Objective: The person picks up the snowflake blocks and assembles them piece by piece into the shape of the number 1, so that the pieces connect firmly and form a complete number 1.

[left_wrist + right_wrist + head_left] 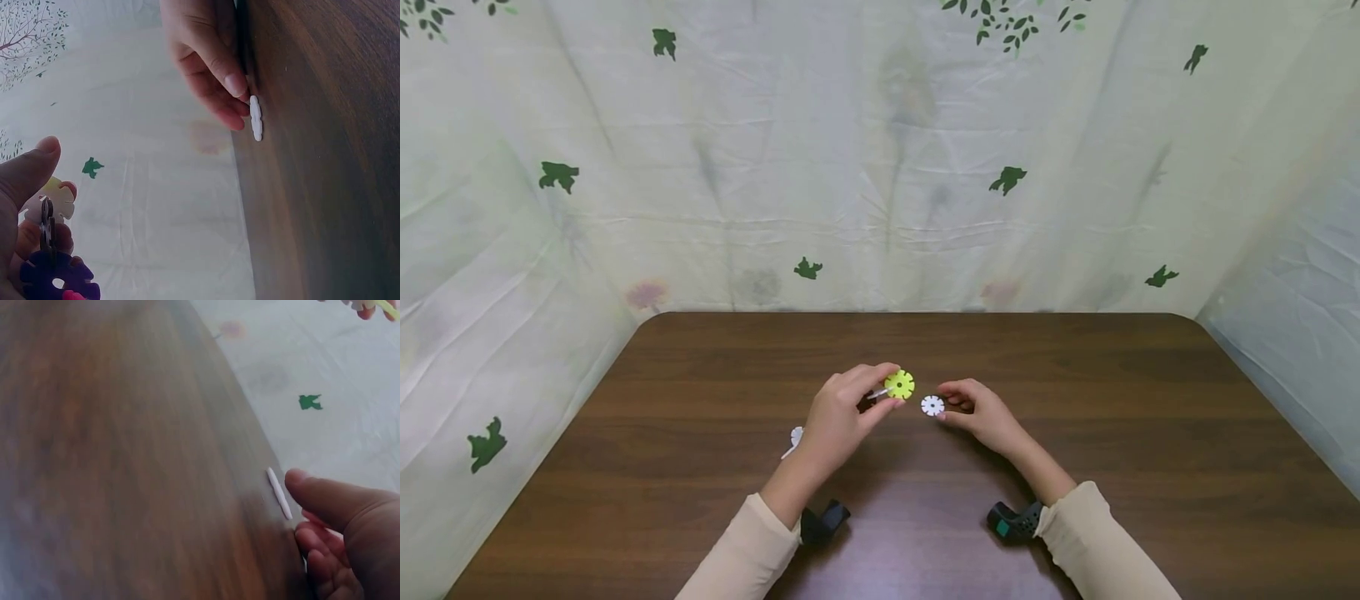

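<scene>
My left hand [842,412] pinches a yellow notched disc [899,384] between thumb and fingertips above the table. Joined to it, a white disc [57,201], dark edge-on pieces, a purple disc [47,278] and a bit of pink show in the left wrist view. My right hand [985,414] is beside a white notched disc [932,406], its thumb tip close to the rim and the fingers bent. In the right wrist view that white disc [279,494] appears edge-on, just outside the gap between thumb [325,497] and fingers. Whether the thumb touches it, I cannot tell.
Another white notched piece [797,436] lies on the brown wooden table [1075,375], partly hidden by my left forearm. A black wrist device [824,522] sits under the left wrist, another [1015,522] under the right. A pale cloth with green leaf shapes [850,167] stands behind the table.
</scene>
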`<move>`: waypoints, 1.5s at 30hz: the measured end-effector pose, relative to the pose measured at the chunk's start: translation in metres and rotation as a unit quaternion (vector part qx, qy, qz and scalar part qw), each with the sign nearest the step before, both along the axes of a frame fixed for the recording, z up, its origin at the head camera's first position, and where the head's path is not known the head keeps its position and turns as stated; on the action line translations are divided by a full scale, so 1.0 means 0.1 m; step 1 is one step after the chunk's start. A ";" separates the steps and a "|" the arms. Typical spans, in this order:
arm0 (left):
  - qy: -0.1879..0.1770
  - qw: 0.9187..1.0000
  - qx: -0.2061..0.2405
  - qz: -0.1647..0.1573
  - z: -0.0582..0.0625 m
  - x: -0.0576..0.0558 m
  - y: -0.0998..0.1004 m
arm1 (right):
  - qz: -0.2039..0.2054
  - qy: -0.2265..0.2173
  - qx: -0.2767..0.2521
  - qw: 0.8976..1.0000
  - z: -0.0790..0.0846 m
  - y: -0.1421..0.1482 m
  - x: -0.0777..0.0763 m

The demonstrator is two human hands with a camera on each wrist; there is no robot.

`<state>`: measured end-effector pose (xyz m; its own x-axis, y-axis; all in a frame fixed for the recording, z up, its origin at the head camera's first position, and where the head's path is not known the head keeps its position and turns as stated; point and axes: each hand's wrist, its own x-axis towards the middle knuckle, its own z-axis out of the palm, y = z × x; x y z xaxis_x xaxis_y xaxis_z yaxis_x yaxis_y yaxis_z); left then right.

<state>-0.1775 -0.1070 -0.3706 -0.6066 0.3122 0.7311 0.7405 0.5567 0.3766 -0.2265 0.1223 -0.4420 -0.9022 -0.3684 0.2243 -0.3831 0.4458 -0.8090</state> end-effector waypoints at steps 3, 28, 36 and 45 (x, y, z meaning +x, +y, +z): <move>0.000 1.000 0.003 0.002 0.00 -0.01 -0.01 | 0.003 0.013 0.022 1.000 0.00 -0.04 0.00; 0.001 1.000 -0.003 0.002 0.00 -0.01 -0.03 | -0.028 -0.051 -0.117 0.991 0.38 0.01 0.11; -0.003 1.000 -0.009 -0.002 -0.01 -0.01 -0.01 | -0.024 -0.051 -0.166 0.985 0.40 0.14 0.02; -0.010 1.000 -0.027 -0.004 -0.01 0.02 0.03 | 0.013 -0.038 -0.181 0.983 0.60 0.11 0.12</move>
<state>-0.1760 -0.1043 -0.3716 -0.6177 0.3552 0.7016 0.7379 0.5703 0.3609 -0.2144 0.1337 -0.3823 -0.9126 -0.3006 0.2772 -0.3227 0.1133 -0.9397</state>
